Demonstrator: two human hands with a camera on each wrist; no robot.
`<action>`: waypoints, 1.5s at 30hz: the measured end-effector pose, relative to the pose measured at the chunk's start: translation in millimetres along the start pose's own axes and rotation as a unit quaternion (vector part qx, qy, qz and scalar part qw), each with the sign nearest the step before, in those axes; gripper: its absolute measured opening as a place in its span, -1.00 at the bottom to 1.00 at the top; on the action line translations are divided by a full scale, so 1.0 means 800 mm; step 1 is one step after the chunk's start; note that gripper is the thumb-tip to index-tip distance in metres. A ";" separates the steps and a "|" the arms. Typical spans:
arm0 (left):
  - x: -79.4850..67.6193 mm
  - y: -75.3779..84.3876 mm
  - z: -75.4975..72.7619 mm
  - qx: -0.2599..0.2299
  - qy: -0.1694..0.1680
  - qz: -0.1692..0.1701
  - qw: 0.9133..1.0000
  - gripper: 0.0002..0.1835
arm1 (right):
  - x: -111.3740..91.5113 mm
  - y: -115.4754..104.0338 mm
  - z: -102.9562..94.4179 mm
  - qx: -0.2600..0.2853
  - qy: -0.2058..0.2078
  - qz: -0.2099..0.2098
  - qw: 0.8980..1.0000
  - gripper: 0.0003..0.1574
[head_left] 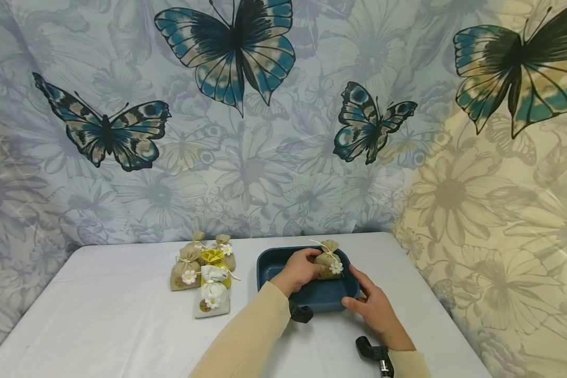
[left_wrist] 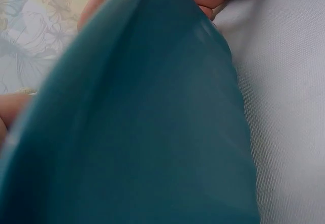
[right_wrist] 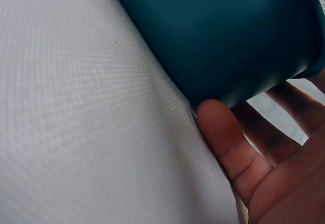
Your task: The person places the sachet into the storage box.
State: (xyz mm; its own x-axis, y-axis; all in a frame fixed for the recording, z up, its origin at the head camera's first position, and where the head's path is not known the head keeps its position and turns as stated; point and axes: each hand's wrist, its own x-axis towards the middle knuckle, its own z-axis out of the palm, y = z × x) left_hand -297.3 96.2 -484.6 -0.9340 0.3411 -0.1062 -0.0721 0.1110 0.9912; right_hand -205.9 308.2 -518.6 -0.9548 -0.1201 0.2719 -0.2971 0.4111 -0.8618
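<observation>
A dark blue plastic basin (head_left: 307, 303) stands on the white table. Inside it, toward the right end, is a beige burlap sachet (head_left: 329, 260) with a tied neck and a white flower. My left hand (head_left: 298, 270) reaches over the basin and grips this sachet from its left side; part of the sachet hides the fingertips. At the basin's right front corner, my right hand (head_left: 375, 304) holds the outer wall, the thumb (right_wrist: 221, 125) low at the corner and the other fingers spread along the right side. The left wrist view is mostly filled by the basin's wall (left_wrist: 152, 117).
Left of the basin several sachets stand grouped: a beige one (head_left: 184, 270) with a white flower, more beige behind, a yellow one (head_left: 212, 256), and a white one (head_left: 214, 294) in front. A butterfly-printed cloth (head_left: 255, 173) hangs behind the table (head_left: 113, 310).
</observation>
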 end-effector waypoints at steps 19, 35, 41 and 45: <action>-0.040 0.054 0.010 0.058 0.032 -0.031 0.997 -0.27 | 0.001 -0.002 0.002 -0.008 0.003 0.010 1.000 -0.01; -0.118 0.072 -0.041 0.123 -0.027 0.015 0.992 -0.02 | 0.003 -0.001 0.001 -0.008 -0.001 0.009 1.000 0.00; -0.165 0.069 -0.107 0.168 -0.067 0.046 0.982 0.02 | 0.002 -0.003 0.001 -0.020 -0.004 0.018 1.000 0.01; -0.194 0.064 -0.154 0.183 -0.065 0.062 0.979 0.07 | 0.000 -0.004 -0.001 -0.023 -0.005 0.020 1.000 0.01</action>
State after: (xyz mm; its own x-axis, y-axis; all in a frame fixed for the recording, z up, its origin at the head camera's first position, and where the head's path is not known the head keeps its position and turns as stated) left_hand -199.4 -65.9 -407.3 -0.8736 0.4863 -0.0203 0.1907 0.3805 0.9049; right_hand -205.2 307.4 -515.9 -0.9660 -0.1115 0.2332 -0.2582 0.4565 -0.8514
